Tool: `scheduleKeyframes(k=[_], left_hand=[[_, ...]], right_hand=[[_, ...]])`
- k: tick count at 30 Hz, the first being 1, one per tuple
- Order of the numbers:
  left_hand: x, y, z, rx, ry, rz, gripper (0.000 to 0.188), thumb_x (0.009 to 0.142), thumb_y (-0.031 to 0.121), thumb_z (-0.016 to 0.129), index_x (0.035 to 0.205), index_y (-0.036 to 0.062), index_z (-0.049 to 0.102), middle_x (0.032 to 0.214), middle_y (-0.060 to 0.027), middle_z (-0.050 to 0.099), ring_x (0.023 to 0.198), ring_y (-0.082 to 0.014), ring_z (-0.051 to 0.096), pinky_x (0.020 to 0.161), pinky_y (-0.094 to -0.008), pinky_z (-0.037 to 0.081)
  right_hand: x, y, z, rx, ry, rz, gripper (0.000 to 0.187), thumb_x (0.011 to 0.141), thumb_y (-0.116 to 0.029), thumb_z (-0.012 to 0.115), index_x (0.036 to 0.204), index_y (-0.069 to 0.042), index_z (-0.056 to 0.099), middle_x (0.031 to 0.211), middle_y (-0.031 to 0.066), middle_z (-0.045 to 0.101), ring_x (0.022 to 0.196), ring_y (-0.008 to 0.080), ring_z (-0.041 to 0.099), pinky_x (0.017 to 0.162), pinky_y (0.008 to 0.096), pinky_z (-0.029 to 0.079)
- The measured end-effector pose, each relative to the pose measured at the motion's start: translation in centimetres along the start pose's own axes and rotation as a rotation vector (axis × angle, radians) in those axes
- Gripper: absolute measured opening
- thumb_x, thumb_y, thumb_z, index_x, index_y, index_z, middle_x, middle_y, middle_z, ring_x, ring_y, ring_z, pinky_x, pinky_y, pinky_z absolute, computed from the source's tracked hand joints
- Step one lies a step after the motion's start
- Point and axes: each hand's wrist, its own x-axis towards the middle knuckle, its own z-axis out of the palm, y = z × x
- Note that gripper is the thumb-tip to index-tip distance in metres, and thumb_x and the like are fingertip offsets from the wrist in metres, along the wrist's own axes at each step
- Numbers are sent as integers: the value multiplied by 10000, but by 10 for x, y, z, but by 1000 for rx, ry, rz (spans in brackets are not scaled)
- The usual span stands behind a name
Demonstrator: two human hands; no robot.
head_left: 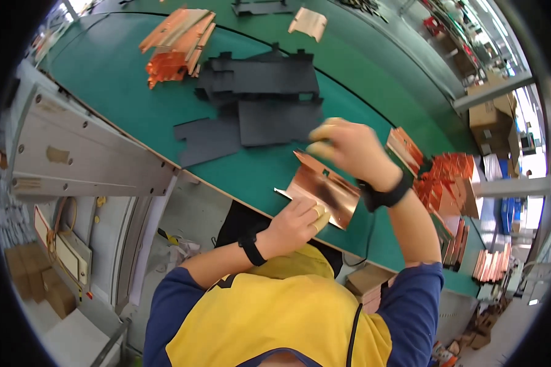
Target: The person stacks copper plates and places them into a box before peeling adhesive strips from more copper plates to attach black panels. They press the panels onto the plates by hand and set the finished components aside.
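A bent copper sheet [324, 189] with raised edges and small cutouts lies on the green table in front of me. My left hand [294, 226] holds it by its near left side, fingers pressed together on the metal. Yellowish covers wrap some of my fingertips. Above the sheet's far edge is my right hand [349, 150], its fingers curled in and slightly blurred. Whatever is between those fingers, if anything, is hidden. Just left of that hand lie dark grey flat sheets [278, 122] with notched edges, overlapping one another.
Bent copper pieces [180, 46] are piled at the far left, and more copper parts [447, 183] stand in a heap at the right. A lone copper piece [308, 24] lies at the back. A grey metal frame [92, 147] borders the table on the left.
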Motion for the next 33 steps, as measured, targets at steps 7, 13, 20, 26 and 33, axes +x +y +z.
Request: scheduleKeyframes(k=[7, 13, 20, 26, 33], left_hand=[[2, 3, 3, -33, -19, 14, 341, 653, 69, 573, 981, 0, 636, 933, -75, 563, 892, -237, 550, 778, -341, 472], [2, 0, 1, 25, -3, 32, 344, 645, 71, 576, 974, -2, 644, 933, -78, 566, 889, -236, 553, 775, -344, 471], [4, -3, 2, 34, 14, 38, 325, 632, 54, 580, 943, -4, 656, 919, -83, 570, 879, -237, 552, 756, -345, 472], [1, 1, 8, 9, 32, 16, 322, 627, 39, 587, 937, -9, 658, 928, -85, 573, 868, -239, 551, 751, -348, 474], [-6, 14, 3, -99, -29, 74, 322, 627, 37, 601, 940, -4, 666, 932, -77, 570, 874, -230, 546, 764, -356, 468]], right_hand=[[50, -43, 46, -96, -27, -195, 170, 762, -191, 674, 875, -70, 636, 919, 65, 594, 700, 253, 608, 613, 329, 499], [-2, -27, 3, 393, 296, -45, 107, 735, -43, 694, 802, -28, 613, 842, 72, 609, 636, 193, 594, 570, 278, 487], [21, -16, 34, 567, 240, 42, 117, 775, -18, 674, 892, -28, 665, 776, 45, 629, 625, 101, 583, 552, 233, 471], [-8, -35, -34, 796, 579, 267, 140, 860, -71, 606, 950, 23, 656, 872, 69, 644, 660, 111, 614, 572, 212, 477], [-148, -35, -40, 422, 720, 279, 212, 783, -33, 690, 985, 8, 644, 870, 70, 606, 789, 117, 549, 719, 248, 455]])
